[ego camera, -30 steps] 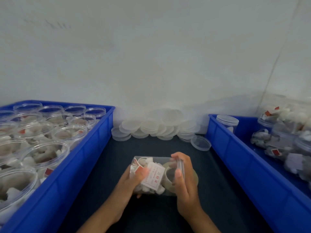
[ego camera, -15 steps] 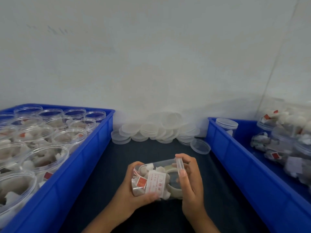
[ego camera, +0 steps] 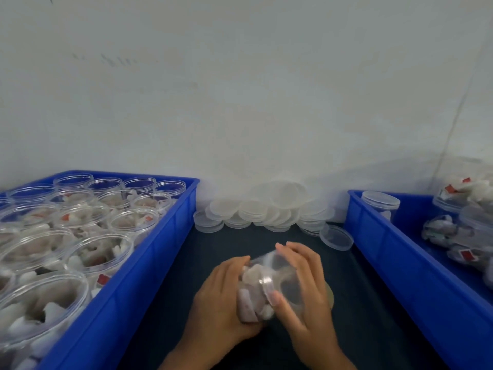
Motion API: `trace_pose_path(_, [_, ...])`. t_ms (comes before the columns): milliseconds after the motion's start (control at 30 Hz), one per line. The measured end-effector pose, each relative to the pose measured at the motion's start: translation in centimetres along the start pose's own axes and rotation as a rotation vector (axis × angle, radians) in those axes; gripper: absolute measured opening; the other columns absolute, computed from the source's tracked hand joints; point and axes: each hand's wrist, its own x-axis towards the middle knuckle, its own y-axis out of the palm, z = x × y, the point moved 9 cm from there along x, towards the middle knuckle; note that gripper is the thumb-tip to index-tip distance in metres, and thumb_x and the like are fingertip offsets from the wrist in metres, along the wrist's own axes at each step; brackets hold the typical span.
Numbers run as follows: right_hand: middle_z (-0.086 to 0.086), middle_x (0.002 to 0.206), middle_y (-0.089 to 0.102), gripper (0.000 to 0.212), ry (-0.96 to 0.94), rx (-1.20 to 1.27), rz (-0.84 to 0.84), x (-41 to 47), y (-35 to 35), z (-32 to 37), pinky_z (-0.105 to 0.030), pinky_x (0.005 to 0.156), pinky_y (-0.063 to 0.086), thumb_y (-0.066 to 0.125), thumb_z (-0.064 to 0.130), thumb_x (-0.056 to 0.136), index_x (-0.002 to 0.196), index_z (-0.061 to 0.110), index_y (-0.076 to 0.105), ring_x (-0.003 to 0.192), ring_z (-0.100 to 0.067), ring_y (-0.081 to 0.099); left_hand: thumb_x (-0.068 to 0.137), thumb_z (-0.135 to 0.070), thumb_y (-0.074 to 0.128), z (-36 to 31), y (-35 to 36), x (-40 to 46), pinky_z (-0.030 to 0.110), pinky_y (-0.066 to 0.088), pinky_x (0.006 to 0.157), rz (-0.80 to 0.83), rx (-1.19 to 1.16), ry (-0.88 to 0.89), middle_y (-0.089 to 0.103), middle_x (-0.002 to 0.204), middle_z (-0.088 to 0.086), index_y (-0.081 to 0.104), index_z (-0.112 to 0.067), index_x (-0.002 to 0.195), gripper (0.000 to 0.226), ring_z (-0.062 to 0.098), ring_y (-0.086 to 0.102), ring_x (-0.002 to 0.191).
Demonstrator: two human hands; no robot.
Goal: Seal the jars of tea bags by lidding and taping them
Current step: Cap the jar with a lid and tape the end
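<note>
Here, from the head camera, a person holds a clear jar (ego camera: 262, 287) of tea bags on its side over the dark table (ego camera: 368, 303). The left hand (ego camera: 221, 297) grips its body, fingers curled round it, while the right hand (ego camera: 304, 289) wraps round the lid (ego camera: 269, 285) end. Loose lids (ego camera: 266, 209) are heaped by the wall, between a left bin (ego camera: 149, 263) of open jars and a right bin (ego camera: 400, 263)
</note>
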Motion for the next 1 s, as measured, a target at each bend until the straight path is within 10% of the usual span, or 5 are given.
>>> trace_pose_path(400, [0.007, 0.14, 0.038, 0.05, 0.436, -0.696, 0.441, -2.7, 3.1, -7.4, -0.022, 0.109, 0.026, 0.043, 0.046, 0.098, 0.139, 0.02, 0.035, 0.127, -0.011, 0.034, 0.054, -0.018, 0.094, 7.4, 0.0, -0.8, 0.012, 0.039, 0.073, -0.377, -0.464, -0.427, 0.053, 0.109, -0.009, 0.04, -0.027, 0.118, 0.085, 0.015, 0.057, 0.103])
trace_pose_path(533, [0.007, 0.124, 0.044, 0.029, 0.37, -0.75, 0.428, -2.8, 3.1, -6.5, -0.024, 0.101, 0.031, 0.039, 0.042, 0.1, 0.12, 0.023, 0.046, 0.112, -0.012, 0.04, 0.053, -0.018, 0.095, 4.5, -2.9, -1.2, 0.019, 0.035, 0.098, -0.539, -0.326, -0.262, 0.038, 0.137, 0.001, 0.033, -0.014, 0.14, 0.107, 0.011, 0.041, 0.122])
trace_pose_path(667, [0.01, 0.119, 0.041, 0.022, 0.301, -0.679, 0.482, -3.6, 2.9, -6.3, -0.02, 0.096, 0.031, 0.039, 0.034, 0.098, 0.117, 0.026, 0.044, 0.106, -0.009, 0.038, 0.075, -0.033, 0.068, -2.8, -5.8, -2.9, 0.026, 0.033, 0.09, -0.788, 0.162, 0.241, 0.045, 0.116, 0.007, 0.048, -0.01, 0.115, 0.051, 0.012, 0.041, 0.108])
trace_pose_path(833, [0.011, 0.114, 0.044, 0.015, 0.321, -0.622, 0.49, -3.7, 2.6, -6.7, -0.018, 0.091, 0.031, 0.043, 0.035, 0.099, 0.112, 0.027, 0.046, 0.105, -0.008, 0.04, 0.083, -0.023, 0.059, -5.3, -0.8, -2.5, 0.026, 0.045, 0.075, -0.414, 0.316, 0.532, 0.055, 0.098, -0.005, 0.055, -0.024, 0.099, 0.017, 0.011, 0.055, 0.084])
trace_pose_path(1000, [0.011, 0.093, 0.057, 0.013, 0.37, -0.491, 0.316, -2.9, 1.4, -6.6, -0.024, 0.078, 0.042, 0.041, 0.039, 0.1, 0.1, 0.027, 0.046, 0.09, -0.009, 0.05, 0.094, -0.035, 0.055, -2.3, 3.6, -0.4, 0.002, 0.039, 0.082, 0.057, 0.148, 0.211, 0.051, 0.117, -0.018, 0.051, -0.029, 0.123, 0.03, -0.016, 0.048, 0.093])
